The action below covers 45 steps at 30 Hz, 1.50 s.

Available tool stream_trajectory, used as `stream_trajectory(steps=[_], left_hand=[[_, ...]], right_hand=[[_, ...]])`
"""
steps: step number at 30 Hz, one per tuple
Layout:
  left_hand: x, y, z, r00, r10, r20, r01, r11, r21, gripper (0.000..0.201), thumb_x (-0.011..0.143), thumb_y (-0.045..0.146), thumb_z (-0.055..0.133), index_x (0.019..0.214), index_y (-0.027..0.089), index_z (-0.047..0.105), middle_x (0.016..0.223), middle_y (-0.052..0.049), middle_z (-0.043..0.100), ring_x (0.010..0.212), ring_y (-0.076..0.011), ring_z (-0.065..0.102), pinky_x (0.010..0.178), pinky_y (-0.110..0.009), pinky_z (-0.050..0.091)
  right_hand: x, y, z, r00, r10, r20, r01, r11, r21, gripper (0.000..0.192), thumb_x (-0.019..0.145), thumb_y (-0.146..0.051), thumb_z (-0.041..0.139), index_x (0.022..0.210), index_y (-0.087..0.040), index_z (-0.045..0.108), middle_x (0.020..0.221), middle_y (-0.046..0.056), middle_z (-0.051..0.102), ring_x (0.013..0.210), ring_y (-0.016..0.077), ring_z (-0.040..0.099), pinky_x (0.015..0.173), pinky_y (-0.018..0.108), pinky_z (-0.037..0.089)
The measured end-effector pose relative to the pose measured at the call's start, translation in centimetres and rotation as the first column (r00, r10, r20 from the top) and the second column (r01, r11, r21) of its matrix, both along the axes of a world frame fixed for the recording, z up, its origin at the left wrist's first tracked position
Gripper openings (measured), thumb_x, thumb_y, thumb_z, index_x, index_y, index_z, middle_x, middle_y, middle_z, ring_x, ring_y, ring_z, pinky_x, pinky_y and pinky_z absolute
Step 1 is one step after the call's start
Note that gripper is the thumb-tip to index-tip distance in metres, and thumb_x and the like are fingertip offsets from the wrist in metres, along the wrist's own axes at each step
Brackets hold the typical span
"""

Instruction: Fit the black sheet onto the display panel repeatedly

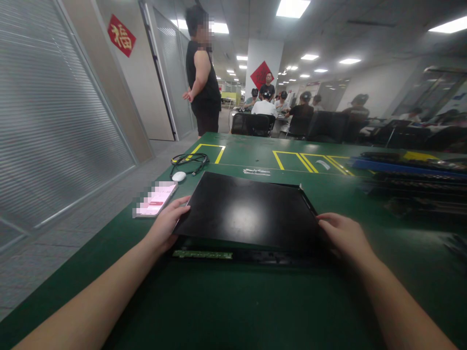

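Note:
A thin black screen panel, slightly glossy, is held tilted above a dark frame. Along the near side of the frame runs a narrow green circuit board. My left hand grips the panel's left edge, thumb on top and the other fingers partly hidden below. At the right edge, my right hand is closed with thumb and forefinger on the panel; its lower fingers are hidden. A frame corner shows past the panel's far right.
A phone, a white mouse and a coiled black cable lie left on the green table. Small pale strips lie beyond the panel. Blurred dark parts are stacked at right. A person stands beyond the table.

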State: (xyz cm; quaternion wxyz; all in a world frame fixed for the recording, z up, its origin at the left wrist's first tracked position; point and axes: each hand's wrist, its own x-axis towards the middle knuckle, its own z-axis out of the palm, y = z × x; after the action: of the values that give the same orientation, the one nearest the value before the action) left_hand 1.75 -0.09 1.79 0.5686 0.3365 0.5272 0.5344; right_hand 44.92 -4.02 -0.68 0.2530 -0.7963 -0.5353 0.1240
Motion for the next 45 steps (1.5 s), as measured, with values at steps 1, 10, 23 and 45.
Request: stream_trajectory(steps=[1, 10, 23, 45], left_hand=[[0.0, 0.0, 0.0, 1.0, -0.002, -0.003, 0.002, 1.0, -0.001, 0.04, 0.079, 0.005, 0.058, 0.117, 0.014, 0.065, 0.077, -0.004, 0.074, 0.055, -0.0146, 0.066, 0.045, -0.02, 0.049], [-0.2, 0.0, -0.1, 1.0, -0.017, 0.001, 0.017, 1.0, -0.004, 0.047, 0.076, 0.006, 0.061, 0.123, 0.013, 0.062, 0.075, -0.004, 0.075, 0.055, -0.0158, 0.067, 0.047, -0.021, 0.05], [-0.2, 0.0, -0.3, 1.0, -0.026, -0.005, 0.026, 1.0, -0.008, 0.051, 0.076, 0.007, 0.062, 0.126, 0.014, 0.06, 0.076, -0.005, 0.075, 0.055, -0.0162, 0.067, 0.047, -0.021, 0.051], [-0.1, -0.2, 0.0, 0.999, -0.047, -0.014, 0.047, 0.999, -0.019, 0.052, 0.077, 0.008, 0.063, 0.128, 0.015, 0.06, 0.08, -0.006, 0.077, 0.056, -0.0168, 0.068, 0.049, -0.023, 0.052]], right_hand=[[0.0, 0.0, 0.0, 1.0, -0.001, 0.006, 0.001, 1.0, 0.001, 0.033, 0.077, -0.042, 0.053, 0.095, -0.026, 0.076, 0.085, 0.003, 0.076, 0.079, 0.0228, 0.067, 0.066, 0.032, 0.045], [0.0, -0.2, 0.3, 0.998, -0.016, -0.055, 0.017, 0.999, 0.029, 0.032, 0.075, -0.04, 0.057, 0.095, -0.025, 0.076, 0.086, 0.004, 0.076, 0.079, 0.0225, 0.068, 0.065, 0.03, 0.048], [1.1, 0.9, -1.2, 0.99, 0.099, 0.103, -0.087, 0.989, -0.116, 0.041, 0.079, -0.032, 0.053, 0.111, -0.017, 0.075, 0.11, 0.012, 0.071, 0.097, 0.0263, 0.066, 0.082, 0.034, 0.05], [2.3, 1.2, -2.8, 0.953, 0.075, -0.292, -0.097, 0.993, -0.062, 0.041, 0.07, -0.014, 0.057, 0.107, -0.018, 0.075, 0.083, 0.007, 0.076, 0.073, 0.0208, 0.069, 0.066, 0.029, 0.052]])
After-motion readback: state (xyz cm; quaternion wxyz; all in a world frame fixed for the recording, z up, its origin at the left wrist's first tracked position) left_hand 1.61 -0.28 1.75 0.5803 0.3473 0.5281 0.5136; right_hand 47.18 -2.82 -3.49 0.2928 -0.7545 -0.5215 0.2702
